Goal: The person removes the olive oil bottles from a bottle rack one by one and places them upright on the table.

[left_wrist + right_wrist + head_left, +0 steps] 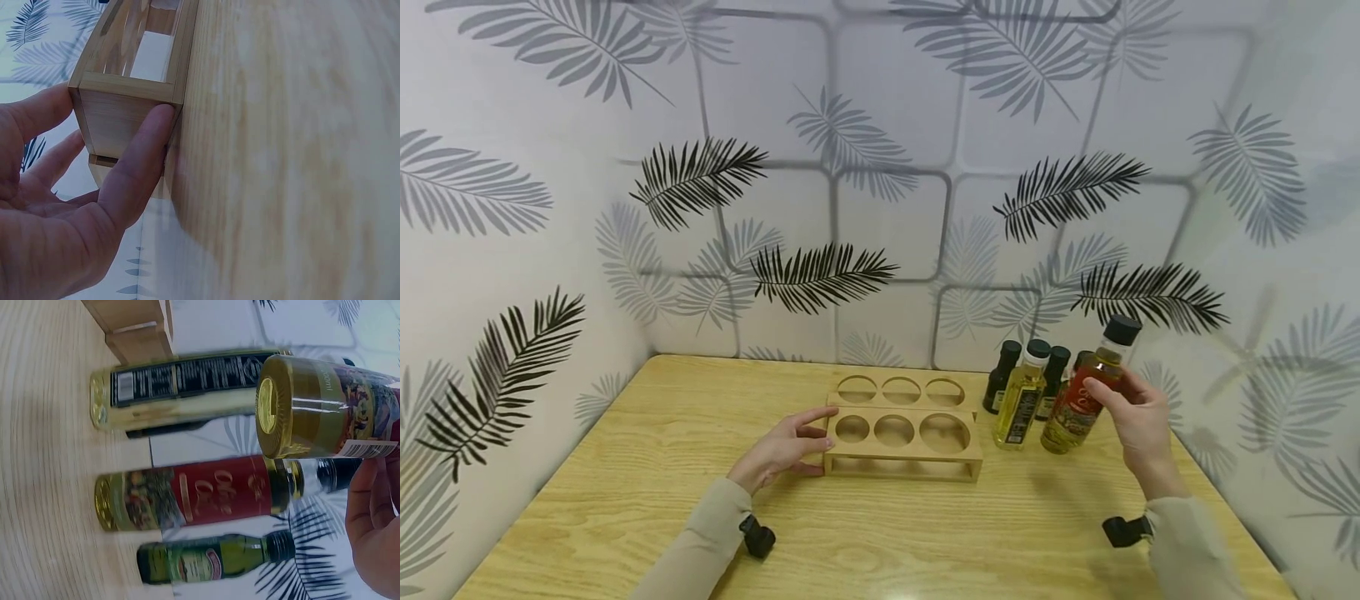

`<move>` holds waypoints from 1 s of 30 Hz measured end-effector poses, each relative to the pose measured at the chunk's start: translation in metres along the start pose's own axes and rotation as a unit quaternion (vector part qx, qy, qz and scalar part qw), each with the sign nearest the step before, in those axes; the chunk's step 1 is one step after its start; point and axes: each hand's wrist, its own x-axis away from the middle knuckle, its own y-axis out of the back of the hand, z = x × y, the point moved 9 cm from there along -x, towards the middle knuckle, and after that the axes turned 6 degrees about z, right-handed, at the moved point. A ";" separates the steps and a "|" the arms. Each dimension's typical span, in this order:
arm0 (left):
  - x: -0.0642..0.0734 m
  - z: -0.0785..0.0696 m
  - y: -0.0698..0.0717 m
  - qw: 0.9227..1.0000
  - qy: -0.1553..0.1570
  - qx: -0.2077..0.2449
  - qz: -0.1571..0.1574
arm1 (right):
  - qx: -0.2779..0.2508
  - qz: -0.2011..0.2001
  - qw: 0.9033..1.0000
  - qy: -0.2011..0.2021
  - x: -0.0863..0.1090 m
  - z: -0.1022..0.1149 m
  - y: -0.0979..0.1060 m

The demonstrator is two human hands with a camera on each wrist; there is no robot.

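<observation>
My left hand [784,450] touches the left end of a two-tier wooden bottle rack [902,450], its round holes bare. In the left wrist view, the fingers [140,159] are spread against the rack's end panel [119,122], reaching its upper and lower edges. My right hand [1141,421] holds an olive oil bottle [1081,400] with a red label and black cap, thumb across the front. That bottle leans, cap toward the right, and its base [269,406] shows in the right wrist view, raised off the table.
Beside the rack's right end stands a yellow oil bottle [1020,404] with a black label. Dark bottles [1002,379] are behind it. The right wrist view also shows another red-label olive oil bottle [200,494] and a small green bottle [206,559]. A leaf-patterned wall backs the wooden table [880,533].
</observation>
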 end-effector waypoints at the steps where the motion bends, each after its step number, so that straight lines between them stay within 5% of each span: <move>1: 0.000 0.000 0.000 1.000 -0.001 0.000 0.000 | -0.006 -0.003 1.000 0.004 -0.001 0.001 0.004; 9: 0.000 -0.001 0.000 1.000 0.001 0.001 -0.001 | 0.010 -0.006 1.000 0.006 -0.003 -0.003 0.034; 13: 0.000 -0.001 -0.001 1.000 0.003 -0.005 -0.001 | 0.091 -0.008 0.996 -0.011 -0.003 -0.008 0.046; 18: 0.002 -0.002 0.001 1.000 0.005 -0.005 -0.004 | 0.215 0.010 0.976 -0.017 -0.005 -0.017 0.052; 30: 0.003 -0.002 -0.001 1.000 0.007 0.000 0.002 | 0.324 0.128 0.931 -0.107 -0.013 -0.062 0.059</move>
